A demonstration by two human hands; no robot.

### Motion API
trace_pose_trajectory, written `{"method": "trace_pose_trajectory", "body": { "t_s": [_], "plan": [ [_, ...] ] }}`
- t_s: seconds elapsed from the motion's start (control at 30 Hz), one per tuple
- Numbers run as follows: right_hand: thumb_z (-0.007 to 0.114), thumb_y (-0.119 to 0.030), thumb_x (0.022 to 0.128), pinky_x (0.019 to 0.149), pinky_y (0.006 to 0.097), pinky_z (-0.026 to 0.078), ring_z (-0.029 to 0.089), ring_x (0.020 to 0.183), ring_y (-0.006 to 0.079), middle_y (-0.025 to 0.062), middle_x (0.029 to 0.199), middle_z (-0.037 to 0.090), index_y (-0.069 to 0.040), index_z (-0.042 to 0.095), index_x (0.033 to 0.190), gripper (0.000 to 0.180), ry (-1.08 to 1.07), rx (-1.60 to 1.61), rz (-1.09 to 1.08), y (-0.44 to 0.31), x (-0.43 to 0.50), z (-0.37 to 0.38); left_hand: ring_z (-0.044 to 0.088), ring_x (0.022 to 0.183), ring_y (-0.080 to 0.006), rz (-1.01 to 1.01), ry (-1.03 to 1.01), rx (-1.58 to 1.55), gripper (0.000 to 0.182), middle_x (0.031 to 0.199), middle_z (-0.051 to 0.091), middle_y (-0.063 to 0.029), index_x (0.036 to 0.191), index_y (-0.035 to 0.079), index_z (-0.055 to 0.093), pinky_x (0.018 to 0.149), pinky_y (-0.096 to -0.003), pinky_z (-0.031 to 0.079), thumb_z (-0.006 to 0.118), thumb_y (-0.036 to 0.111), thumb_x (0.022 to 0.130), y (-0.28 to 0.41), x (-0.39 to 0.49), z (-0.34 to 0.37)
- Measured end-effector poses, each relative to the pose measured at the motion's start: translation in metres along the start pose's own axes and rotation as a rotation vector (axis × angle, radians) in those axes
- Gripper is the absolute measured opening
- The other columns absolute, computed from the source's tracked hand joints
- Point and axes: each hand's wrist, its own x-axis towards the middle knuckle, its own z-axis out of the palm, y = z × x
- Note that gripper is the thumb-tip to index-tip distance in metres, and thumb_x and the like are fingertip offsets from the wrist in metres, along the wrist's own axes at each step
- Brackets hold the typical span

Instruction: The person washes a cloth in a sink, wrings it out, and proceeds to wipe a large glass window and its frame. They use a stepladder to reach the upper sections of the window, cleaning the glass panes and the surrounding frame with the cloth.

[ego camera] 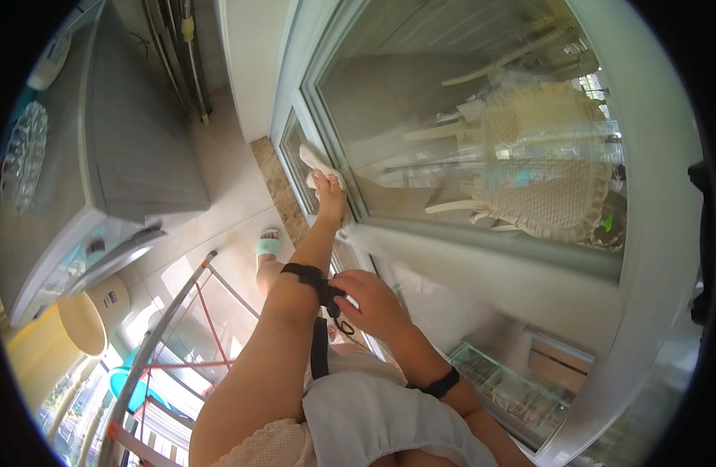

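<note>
My left hand (331, 195) presses a white cloth (318, 165) against the narrow lower glass pane and frame of a white-framed glass door (330, 125). Around my left arm, near the elbow, runs a black strap with a small black device (328, 292) and a looped cord. The fingers and thumb of my right hand (366, 300) grip this device. A black band (442, 383) circles my right forearm. Beside my left arm, a foot in a mint-green slide sandal (268, 244) stands on the tiled floor.
A grey appliance (142, 117) stands at the left, with a cream bucket (92, 315) below it. Near my left arm is a metal folding rack (177, 298) with red rods. Metal poles (194, 64) lean at the top. Chairs with quilted cushions (544, 192) show in the large glass pane.
</note>
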Motion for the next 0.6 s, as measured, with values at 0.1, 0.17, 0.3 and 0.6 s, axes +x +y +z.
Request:
{"method": "trace_pose_trajectory", "body": {
  "t_s": [0.1,0.17,0.3,0.6],
  "plan": [
    [0.064,-0.013,0.079,0.083,0.0413,0.046,0.056,0.097,0.0346,0.0138,0.112,0.058,-0.006,0.059,0.11,0.032,-0.015,-0.036,-0.013,-0.007,0.038,-0.009,0.014,0.139,-0.038,0.171,0.048,0.146,0.062,0.149,0.015,-0.0274,0.145,-0.005,0.012,0.114,-0.0377,0.013,0.038,0.025,0.097,0.044,0.058,-0.006],
    [0.064,-0.011,0.08,0.087,0.038,0.046,0.057,0.1,0.031,0.0115,0.117,0.058,-0.007,0.059,0.113,0.034,-0.057,-0.055,0.082,-0.01,0.057,-0.013,0.023,0.135,-0.0393,0.204,0.071,-0.039,0.063,0.146,0.021,-0.029,0.144,-0.006,0.01,0.11,-0.0386,0.021,0.039,0.022,0.097,0.079,0.098,-0.014],
    [0.064,-0.012,0.08,0.086,0.0382,0.047,0.058,0.1,0.031,0.0118,0.113,0.06,-0.007,0.057,0.117,0.038,-0.087,-0.049,0.139,-0.01,0.083,-0.018,0.028,0.133,-0.0407,0.208,0.138,-0.091,0.068,0.143,0.027,-0.031,0.144,-0.007,0.007,0.111,-0.0375,0.021,0.042,0.026,0.096,0.134,0.165,-0.023],
    [0.063,-0.008,0.081,0.082,0.0375,0.048,0.06,0.095,0.032,0.0122,0.102,0.064,-0.005,0.062,0.104,0.023,-0.066,0.043,0.217,-0.011,0.132,-0.029,0.03,0.133,-0.0387,-0.033,0.001,-0.024,0.067,0.143,0.029,-0.0311,0.144,-0.007,0.01,0.109,-0.0378,0.024,0.043,0.025,0.095,0.136,0.13,-0.031]
  ]
}}
